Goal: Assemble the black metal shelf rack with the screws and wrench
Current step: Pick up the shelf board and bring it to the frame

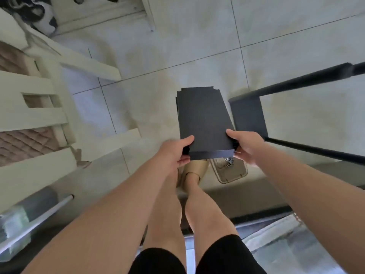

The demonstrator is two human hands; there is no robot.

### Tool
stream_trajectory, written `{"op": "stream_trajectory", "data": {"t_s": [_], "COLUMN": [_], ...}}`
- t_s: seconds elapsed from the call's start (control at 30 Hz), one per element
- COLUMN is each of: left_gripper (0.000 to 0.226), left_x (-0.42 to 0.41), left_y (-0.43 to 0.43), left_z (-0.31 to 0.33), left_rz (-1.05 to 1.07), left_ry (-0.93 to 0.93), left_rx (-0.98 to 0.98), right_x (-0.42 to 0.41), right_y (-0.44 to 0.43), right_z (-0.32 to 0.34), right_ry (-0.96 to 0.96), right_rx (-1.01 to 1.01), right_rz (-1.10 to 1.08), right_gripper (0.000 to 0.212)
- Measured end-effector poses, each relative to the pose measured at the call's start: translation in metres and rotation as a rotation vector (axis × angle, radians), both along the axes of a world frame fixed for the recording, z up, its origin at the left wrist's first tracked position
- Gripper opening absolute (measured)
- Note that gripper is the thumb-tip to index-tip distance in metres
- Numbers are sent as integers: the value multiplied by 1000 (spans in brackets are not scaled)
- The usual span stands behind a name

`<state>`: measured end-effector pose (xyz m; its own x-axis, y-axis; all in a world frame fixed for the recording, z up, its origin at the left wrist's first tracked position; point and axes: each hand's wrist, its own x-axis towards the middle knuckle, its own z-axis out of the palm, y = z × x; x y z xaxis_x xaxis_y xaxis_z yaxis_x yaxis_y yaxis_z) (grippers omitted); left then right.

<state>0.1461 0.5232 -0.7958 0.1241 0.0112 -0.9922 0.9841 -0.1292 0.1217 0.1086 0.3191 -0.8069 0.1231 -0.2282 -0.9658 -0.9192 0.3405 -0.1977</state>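
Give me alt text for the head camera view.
A person's left hand and right hand grip the near corners of a black shelf panel over a tiled floor. A black rack frame is at right, a tray of screws below.

Home interior, likely a living area. Pale tiled floor (197, 40) with grout lines. Cream wooden seat frame (29, 113) and quilted brown cushion (23, 143) at left of frame. Beige slipper (197, 167) on foot, lower centre.

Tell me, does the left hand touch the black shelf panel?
Touching. The head view shows the left hand gripping the black shelf panel at its near left corner.
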Motion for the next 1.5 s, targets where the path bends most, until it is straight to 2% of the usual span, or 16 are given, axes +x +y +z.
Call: {"op": "stream_trajectory", "data": {"t_s": [0.1, 0.23, 0.43, 0.53, 0.63, 0.73, 0.97, 1.1, 1.17, 1.2, 1.3, 1.4, 1.5], "left_gripper": [43, 18, 2, 14, 30, 37, 35, 29, 19, 21, 62, 67, 66], "left_x": [5, 12, 21, 25, 22, 18, 16, 10, 6, 3, -7, -15, -16], "left_y": [-12, -29, -52, -61, -71, -82, -89, -76, -70, -68, -57, -38, -17], "left_z": [-87, -194, -295, -328, -353, -368, -376, -361, -344, -333, -295, -251, -201], "left_rz": [-13, -34, -139, -199, -262, -317, -406, -453, -473, -493, -588, -744, -887], "left_ry": [-30, -99, -165, -221, -240, -208, -99, -77, -57, -53, -96, -176, -213], "left_rx": [24, 40, 6, 11, 12, 14, -78, -138, -140, -129, -97, -25, 81], "right_x": [8, 16, 25, 31, 34, 36, 41, 43, 43, 43, 43, 38, 32], "right_y": [-11, -21, -42, -51, -55, -58, -50, -38, -31, -26, -12, 0, 14], "right_z": [-78, -176, -272, -303, -327, -341, -346, -325, -306, -296, -257, -215, -163], "right_ry": [-33, -96, -134, -141, -105, -60, 102, 128, 98, 75, 32, -6, -30], "right_rx": [-50, -115, -190, -218, -272, -344, -335, -339, -350, -354, -356, -381, -367], "right_rz": [73, 115, 200, 234, 345, 447, 475, 521, 541, 560, 677, 758, 819], "right_gripper": [22, 25, 3, 21, 31, 33, 42, 50, 50, 48, 49, 48, 61]}}
